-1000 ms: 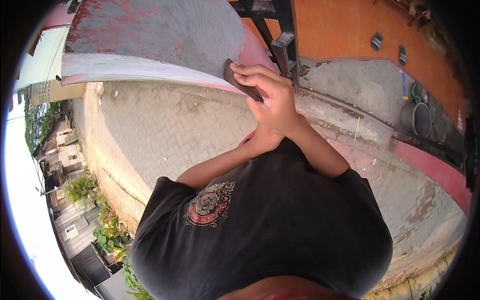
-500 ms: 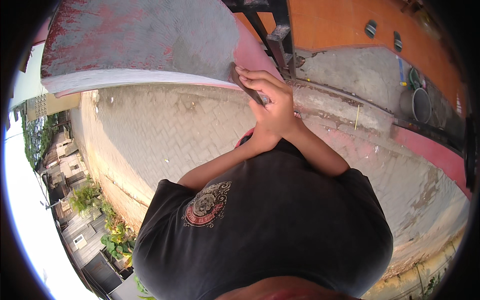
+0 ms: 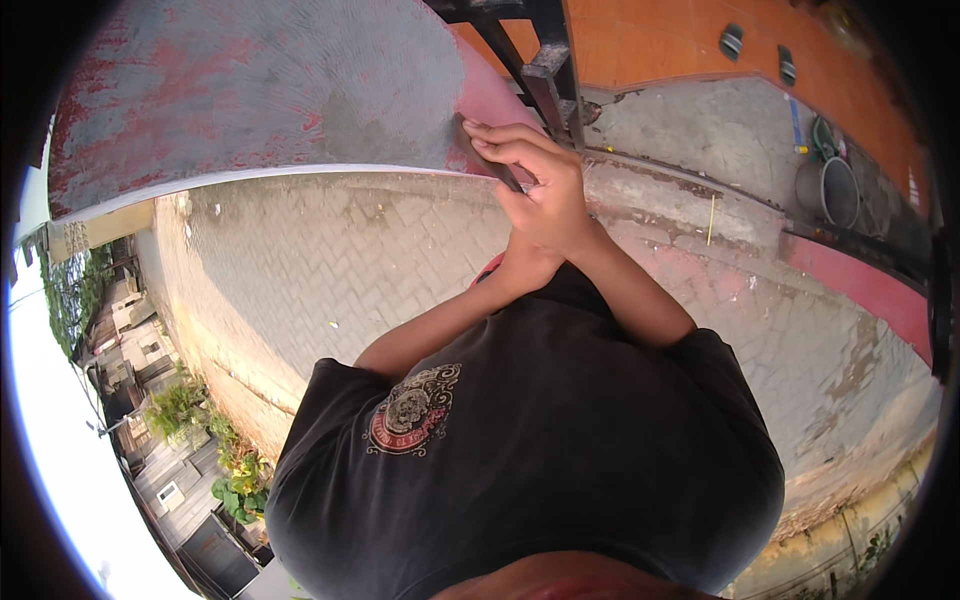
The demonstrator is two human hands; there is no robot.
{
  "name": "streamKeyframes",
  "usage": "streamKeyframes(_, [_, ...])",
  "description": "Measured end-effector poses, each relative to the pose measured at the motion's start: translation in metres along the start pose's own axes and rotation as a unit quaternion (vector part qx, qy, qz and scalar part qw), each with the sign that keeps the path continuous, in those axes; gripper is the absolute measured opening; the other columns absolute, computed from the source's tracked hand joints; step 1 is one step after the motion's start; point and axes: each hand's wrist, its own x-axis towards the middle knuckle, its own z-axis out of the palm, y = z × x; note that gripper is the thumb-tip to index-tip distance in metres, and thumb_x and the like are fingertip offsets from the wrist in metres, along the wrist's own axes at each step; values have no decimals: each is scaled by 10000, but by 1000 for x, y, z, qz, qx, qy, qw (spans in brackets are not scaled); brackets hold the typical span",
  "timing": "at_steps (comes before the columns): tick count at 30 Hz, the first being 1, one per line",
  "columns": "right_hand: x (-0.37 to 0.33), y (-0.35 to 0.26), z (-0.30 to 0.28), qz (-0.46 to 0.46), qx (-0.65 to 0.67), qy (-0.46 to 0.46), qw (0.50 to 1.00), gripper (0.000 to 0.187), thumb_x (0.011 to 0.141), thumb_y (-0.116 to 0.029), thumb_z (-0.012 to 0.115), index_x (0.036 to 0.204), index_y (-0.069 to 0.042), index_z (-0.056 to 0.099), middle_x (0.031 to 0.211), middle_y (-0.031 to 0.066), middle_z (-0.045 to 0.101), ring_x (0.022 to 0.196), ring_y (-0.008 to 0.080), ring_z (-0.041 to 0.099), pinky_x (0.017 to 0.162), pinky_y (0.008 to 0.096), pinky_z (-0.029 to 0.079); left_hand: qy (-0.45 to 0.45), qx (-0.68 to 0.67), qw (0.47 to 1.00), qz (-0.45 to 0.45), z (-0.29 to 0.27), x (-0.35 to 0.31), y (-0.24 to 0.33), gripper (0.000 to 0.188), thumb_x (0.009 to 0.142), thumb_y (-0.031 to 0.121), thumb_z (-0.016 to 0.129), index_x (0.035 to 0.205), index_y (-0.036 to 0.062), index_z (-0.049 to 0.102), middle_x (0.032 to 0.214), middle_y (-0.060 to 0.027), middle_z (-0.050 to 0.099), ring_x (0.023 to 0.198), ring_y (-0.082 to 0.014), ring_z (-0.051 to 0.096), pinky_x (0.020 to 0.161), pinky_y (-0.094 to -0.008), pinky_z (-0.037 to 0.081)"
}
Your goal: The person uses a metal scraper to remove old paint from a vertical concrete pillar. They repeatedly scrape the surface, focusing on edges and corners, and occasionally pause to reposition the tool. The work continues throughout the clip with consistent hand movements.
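In my right hand (image 3: 548, 185) is a thin, dark, flat strip (image 3: 488, 153); its exact kind cannot be made out. The thumb is on the near side and the fingers are curled over the far side. The strip's upper end meets the right part of the wall (image 3: 290, 90), where grey coating borders pink paint (image 3: 487, 85). My left hand (image 3: 530, 262) is tucked behind the right hand near its wrist, with its fingers hidden. A darker grey patch lies on the wall just left of the strip.
Right beside the wall rises a black metal gate frame (image 3: 545, 85). Grey paving (image 3: 390, 235) stretches below. Farther right are a grey bucket (image 3: 838, 192), a blue-handled tool (image 3: 797, 125) and a pair of slippers (image 3: 732, 42) on orange tiles.
The view has shifted slightly, so the wall fills more of the upper left. My hands and the strip sit a little higher, still against the wall. The grip looks the same.
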Motion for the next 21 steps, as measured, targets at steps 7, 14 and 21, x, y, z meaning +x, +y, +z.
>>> streamKeyframes(7, [6,-1,1,-5,-20,7,1000,417,678,236,547,1051,95,668,1214,203,679,1218,315,651,1058,368,534,-1,-26,1000,9,1,3,-1,349,916,16,593,1261,-34,565,1213,-138,631,1141,-248,622,947,-391,511])
streamKeyframes(14, [3,0,2,21,-31,8,999,419,677,238,550,1049,89,675,1203,197,685,1224,317,649,1056,366,532,18,-64,998,0,4,3,1,354,893,-19,597,1245,-30,566,1196,-125,628,1117,-233,624,935,-380,514])
streamKeyframes(21, [12,-2,0,-9,-49,2,999,433,670,242,558,1059,92,674,1224,183,681,1228,310,647,1064,361,526,28,-47,999,-1,5,11,11,360,891,7,632,1244,-14,569,1193,-114,634,1096,-218,632,915,-369,520])
